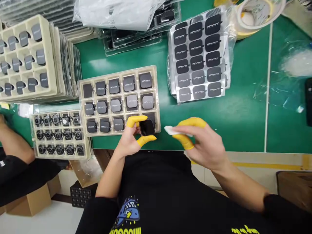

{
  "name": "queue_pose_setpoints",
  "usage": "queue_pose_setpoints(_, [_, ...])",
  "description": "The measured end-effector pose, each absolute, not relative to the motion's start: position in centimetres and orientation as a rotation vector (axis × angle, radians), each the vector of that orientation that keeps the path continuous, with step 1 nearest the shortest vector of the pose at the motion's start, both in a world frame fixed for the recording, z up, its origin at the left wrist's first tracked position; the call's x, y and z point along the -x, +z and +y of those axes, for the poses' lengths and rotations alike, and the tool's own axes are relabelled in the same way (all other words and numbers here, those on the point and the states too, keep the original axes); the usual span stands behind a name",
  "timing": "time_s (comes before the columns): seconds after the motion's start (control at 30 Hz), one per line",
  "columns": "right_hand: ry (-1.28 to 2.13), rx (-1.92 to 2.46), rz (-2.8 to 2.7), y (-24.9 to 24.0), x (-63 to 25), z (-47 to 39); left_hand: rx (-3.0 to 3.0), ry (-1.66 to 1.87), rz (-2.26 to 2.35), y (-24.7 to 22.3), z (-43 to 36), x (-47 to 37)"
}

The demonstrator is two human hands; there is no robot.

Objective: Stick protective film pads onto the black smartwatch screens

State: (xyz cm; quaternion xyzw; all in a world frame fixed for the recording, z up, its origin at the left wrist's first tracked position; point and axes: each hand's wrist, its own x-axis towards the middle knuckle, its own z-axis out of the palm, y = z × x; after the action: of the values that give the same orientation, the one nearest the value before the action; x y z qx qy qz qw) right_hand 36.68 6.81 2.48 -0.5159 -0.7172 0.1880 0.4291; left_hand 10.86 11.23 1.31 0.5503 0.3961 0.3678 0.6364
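My left hand [130, 138], in yellow finger cots, grips a black square smartwatch body [147, 127] by its edges, dark glossy face up. It hovers at the lower right corner of a cream tray [119, 77], whose pockets hold several watch bodies with grey-black film labels [118, 123] on them. To the right, my right hand [204, 139], also with yellow finger cots, pinches a small white cloth [170, 130] between thumb and fingers. A gap of green table lies between the cloth and the watch body.
Sheets of black labels [196, 61] lie at the back right beside tape rolls [253, 18]. Stacked trays [48, 78] stand at the left, with another tray of watch parts [58, 135] in front. Plastic-wrapped trays [136, 35] sit behind. A co-worker's arm [14, 139] rests at far left.
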Motion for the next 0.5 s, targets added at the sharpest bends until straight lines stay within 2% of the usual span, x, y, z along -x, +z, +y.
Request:
queue_pose_setpoints(0.1, [0.542,1.025,-1.997,4.8,-35.0,8.2,-1.243,0.812,0.836,1.1,11.2,-10.7])
queue_pose_setpoints(0.5, [0.414,0.646,-2.443,6.2,-35.4,11.6,-1.112,0.665,0.724,1.4,11.6,-9.4])
